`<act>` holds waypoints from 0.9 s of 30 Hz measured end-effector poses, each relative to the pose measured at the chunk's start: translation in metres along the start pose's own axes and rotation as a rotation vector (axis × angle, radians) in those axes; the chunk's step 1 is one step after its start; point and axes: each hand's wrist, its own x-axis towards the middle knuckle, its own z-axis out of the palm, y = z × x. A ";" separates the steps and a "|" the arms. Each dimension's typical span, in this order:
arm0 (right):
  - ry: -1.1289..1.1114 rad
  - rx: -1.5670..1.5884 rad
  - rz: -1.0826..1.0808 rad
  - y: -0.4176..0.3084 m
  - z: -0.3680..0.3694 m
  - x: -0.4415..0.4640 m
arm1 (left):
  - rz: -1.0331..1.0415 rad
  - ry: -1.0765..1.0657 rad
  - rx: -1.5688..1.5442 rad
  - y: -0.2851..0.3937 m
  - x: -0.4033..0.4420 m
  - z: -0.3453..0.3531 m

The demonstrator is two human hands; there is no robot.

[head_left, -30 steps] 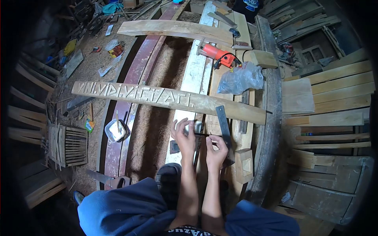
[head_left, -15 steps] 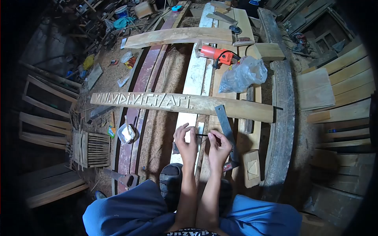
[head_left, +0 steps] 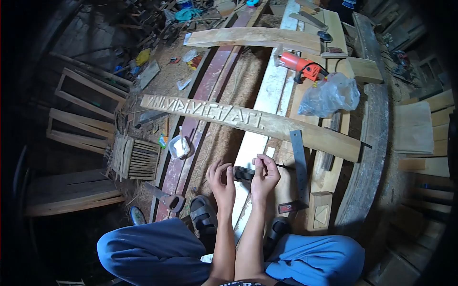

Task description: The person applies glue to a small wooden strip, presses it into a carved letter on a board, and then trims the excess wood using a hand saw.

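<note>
My right hand pinches a thin dark stick, pencil-like, its free end pointing right toward the try square. My left hand is raised beside it, fingers bent and apart, with nothing visible in them. A dark object shows between the hands, apparently on the white plank; its kind is unclear. Beyond the hands, a long wooden board lies crosswise on the planks, lettering along its left part. A dark rod end sticks out at its right end.
At the back right are a red power tool and a clear plastic bag. To the left sit a white tub and a handsaw. A wood block lies right of my hands. Another long board spans the far planks.
My view has swung left, so the scene sits further right. The dark stick, earlier between both hands, is now in my right hand alone, pointing right.
</note>
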 end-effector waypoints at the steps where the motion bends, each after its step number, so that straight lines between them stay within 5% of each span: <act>1: -0.017 0.006 -0.030 0.001 0.008 -0.002 | -0.010 0.008 0.024 -0.003 0.001 -0.004; 11: -0.213 -0.183 0.177 -0.004 0.027 -0.011 | -0.040 0.063 0.166 -0.030 0.004 -0.019; 27: -0.390 -0.359 0.075 -0.001 0.056 -0.044 | -0.147 0.089 0.044 -0.050 0.004 -0.058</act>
